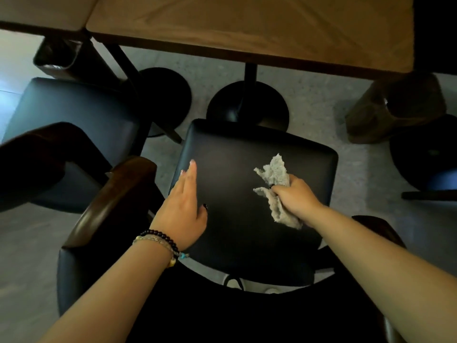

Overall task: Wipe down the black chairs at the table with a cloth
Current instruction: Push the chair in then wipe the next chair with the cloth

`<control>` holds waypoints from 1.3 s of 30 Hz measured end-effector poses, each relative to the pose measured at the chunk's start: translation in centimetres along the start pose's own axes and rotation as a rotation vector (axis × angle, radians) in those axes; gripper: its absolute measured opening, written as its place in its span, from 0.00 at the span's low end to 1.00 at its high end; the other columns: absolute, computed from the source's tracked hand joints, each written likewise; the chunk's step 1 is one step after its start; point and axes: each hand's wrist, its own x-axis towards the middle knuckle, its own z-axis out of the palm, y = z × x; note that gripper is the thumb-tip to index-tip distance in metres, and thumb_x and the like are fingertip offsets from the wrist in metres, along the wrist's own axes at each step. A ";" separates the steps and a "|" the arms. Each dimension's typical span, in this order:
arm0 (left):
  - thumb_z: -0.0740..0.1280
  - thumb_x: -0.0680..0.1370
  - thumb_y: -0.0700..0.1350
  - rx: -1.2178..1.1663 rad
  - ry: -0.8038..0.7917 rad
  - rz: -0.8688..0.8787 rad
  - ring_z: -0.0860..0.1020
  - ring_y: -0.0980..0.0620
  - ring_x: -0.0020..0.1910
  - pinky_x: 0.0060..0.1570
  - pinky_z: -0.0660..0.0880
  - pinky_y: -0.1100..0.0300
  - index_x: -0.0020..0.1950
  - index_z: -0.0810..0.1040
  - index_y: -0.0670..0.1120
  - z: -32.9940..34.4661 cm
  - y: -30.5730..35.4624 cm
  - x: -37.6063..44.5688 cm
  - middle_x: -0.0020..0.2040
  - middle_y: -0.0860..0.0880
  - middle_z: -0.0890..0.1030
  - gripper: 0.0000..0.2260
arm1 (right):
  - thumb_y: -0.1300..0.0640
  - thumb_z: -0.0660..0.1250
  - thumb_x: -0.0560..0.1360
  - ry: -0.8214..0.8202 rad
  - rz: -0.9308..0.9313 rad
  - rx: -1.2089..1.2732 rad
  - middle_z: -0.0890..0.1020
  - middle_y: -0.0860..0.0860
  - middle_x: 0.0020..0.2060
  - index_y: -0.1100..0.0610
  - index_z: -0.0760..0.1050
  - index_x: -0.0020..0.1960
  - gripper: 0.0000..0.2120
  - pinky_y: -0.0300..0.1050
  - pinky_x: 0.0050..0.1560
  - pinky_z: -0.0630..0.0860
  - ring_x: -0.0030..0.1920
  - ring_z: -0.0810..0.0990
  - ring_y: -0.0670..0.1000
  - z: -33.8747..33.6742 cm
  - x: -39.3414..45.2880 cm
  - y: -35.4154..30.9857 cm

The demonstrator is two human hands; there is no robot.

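A black padded chair seat [247, 154] fills the middle of the view, just below the table. My right hand [295, 194] grips a crumpled grey cloth [275, 173] over the seat's right half; loose ends of the cloth stick out above and below my fist. My left hand [184, 206] lies with straight fingers on the seat's left edge, holding nothing. The chair's curved wooden armrest [116, 194] runs along the left of my left hand.
A wooden table [247, 28] stands ahead on a black pedestal base [247, 105]. A second black chair [71, 112] sits to the left beside another round base [163, 95]. Brown bins [395, 107] [59, 58] stand on the grey floor at right and far left.
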 end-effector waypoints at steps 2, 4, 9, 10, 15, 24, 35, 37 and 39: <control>0.65 0.78 0.41 -0.014 -0.041 -0.063 0.47 0.53 0.78 0.69 0.48 0.62 0.78 0.35 0.50 0.3 -1.3 0.1 0.80 0.48 0.48 0.42 | 0.54 0.65 0.76 0.013 0.037 0.027 0.80 0.48 0.51 0.49 0.74 0.65 0.17 0.45 0.51 0.71 0.51 0.77 0.50 1.6 0.1 1.2; 0.66 0.78 0.42 -0.044 -0.069 -0.156 0.48 0.49 0.78 0.73 0.50 0.58 0.78 0.35 0.49 0.9 -2.2 0.0 0.79 0.46 0.49 0.43 | 0.53 0.64 0.77 0.041 0.074 0.050 0.79 0.47 0.50 0.48 0.73 0.65 0.17 0.44 0.50 0.69 0.50 0.76 0.49 2.2 0.1 2.2; 0.66 0.78 0.44 0.095 -0.112 -0.142 0.44 0.45 0.78 0.75 0.48 0.53 0.78 0.38 0.45 1.0 -2.2 0.3 0.79 0.45 0.47 0.41 | 0.49 0.63 0.77 0.215 0.106 0.091 0.80 0.48 0.53 0.45 0.74 0.64 0.16 0.46 0.53 0.70 0.53 0.77 0.51 1.3 0.0 3.7; 0.65 0.78 0.45 0.140 -0.108 -0.080 0.43 0.46 0.78 0.75 0.48 0.53 0.78 0.38 0.46 0.5 -2.0 0.8 0.79 0.45 0.46 0.41 | 0.48 0.63 0.77 0.239 0.097 0.100 0.81 0.48 0.54 0.44 0.74 0.62 0.14 0.47 0.54 0.71 0.54 0.78 0.51 1.0 0.0 3.8; 0.63 0.78 0.51 0.430 -0.194 0.236 0.42 0.48 0.78 0.77 0.50 0.49 0.79 0.39 0.48 -3.9 -2.8 5.8 0.80 0.47 0.46 0.39 | 0.46 0.61 0.79 0.328 0.123 0.022 0.79 0.52 0.61 0.47 0.70 0.69 0.19 0.44 0.55 0.67 0.61 0.77 0.56 0.2 2.2 2.1; 0.69 0.76 0.53 0.203 -0.308 0.094 0.44 0.49 0.78 0.76 0.49 0.54 0.79 0.41 0.47 -7.8 -10.0 16.3 0.80 0.48 0.48 0.44 | 0.45 0.58 0.80 0.444 0.123 -0.168 0.63 0.59 0.73 0.48 0.57 0.77 0.28 0.60 0.70 0.62 0.72 0.63 0.63 3.6 14.6 -4.6; 0.68 0.78 0.47 -0.393 -0.170 -0.245 0.58 0.54 0.75 0.62 0.57 0.64 0.80 0.47 0.51 -5.3 -16.7 19.2 0.78 0.52 0.57 0.37 | 0.48 0.54 0.77 0.457 -0.022 -0.633 0.50 0.60 0.78 0.53 0.47 0.80 0.34 0.68 0.73 0.50 0.78 0.48 0.61 18.5 18.0 -6.5; 0.67 0.78 0.46 -0.336 -0.125 -0.233 0.59 0.59 0.71 0.61 0.57 0.68 0.80 0.48 0.50 -5.2 -17.3 19.0 0.77 0.54 0.58 0.36 | 0.47 0.60 0.77 0.258 -0.283 -0.807 0.45 0.58 0.79 0.50 0.44 0.80 0.38 0.70 0.73 0.42 0.78 0.42 0.61 23.4 16.0 -6.1; 0.66 0.79 0.46 -0.309 -0.105 -0.257 0.61 0.60 0.68 0.58 0.58 0.71 0.79 0.50 0.50 -5.2 -17.8 19.0 0.75 0.55 0.60 0.34 | 0.47 0.67 0.75 0.061 -0.501 -0.917 0.43 0.55 0.79 0.48 0.46 0.79 0.41 0.69 0.70 0.30 0.77 0.36 0.59 27.3 12.7 -4.2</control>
